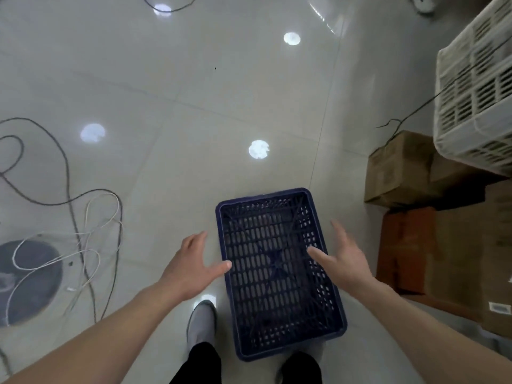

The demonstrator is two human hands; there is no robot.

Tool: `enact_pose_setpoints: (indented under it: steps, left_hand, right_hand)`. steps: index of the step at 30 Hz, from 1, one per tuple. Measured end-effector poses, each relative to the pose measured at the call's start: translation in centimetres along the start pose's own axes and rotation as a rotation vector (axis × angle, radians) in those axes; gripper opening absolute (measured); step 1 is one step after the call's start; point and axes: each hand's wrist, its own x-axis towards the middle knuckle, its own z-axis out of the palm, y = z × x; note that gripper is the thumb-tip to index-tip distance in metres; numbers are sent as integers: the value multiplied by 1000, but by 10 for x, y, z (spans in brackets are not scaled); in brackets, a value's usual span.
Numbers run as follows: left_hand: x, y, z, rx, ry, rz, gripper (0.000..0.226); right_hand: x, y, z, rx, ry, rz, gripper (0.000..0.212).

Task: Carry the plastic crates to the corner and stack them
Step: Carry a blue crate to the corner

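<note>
Blue crate (277,270) sits on the tiled floor (194,106), near centre, just right of a grey shoe (202,320), long side running near to far. Left hand (194,261) and right hand (346,259) flank it, fingers spread and released, gripping nothing; left thumb overlaps the left rim, right hand is over the right rim, contact can't be confirmed. White crate (476,87) far right on cardboard boxes (401,167), loose cables (69,206) left.

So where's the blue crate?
Head view, bottom centre: the blue crate sits on the floor between the left hand and right hand, cardboard boxes to its right.
</note>
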Motion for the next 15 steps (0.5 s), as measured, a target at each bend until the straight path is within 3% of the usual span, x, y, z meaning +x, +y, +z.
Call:
enact_pose_setpoints:
  steps: [7,11,15]
  left_hand:
    - [96,-16,87,-236,38,-165,93]
    - [135,-20,113,-303,72,-192,66]
    - [163,-26,127,-511,58,-286,60]
  right_hand:
    - [104,54,52,-3,-21,54,63]
    - [149,78,71,11,-29,65,72]
    - [182,94,89,89,-60,150,82]
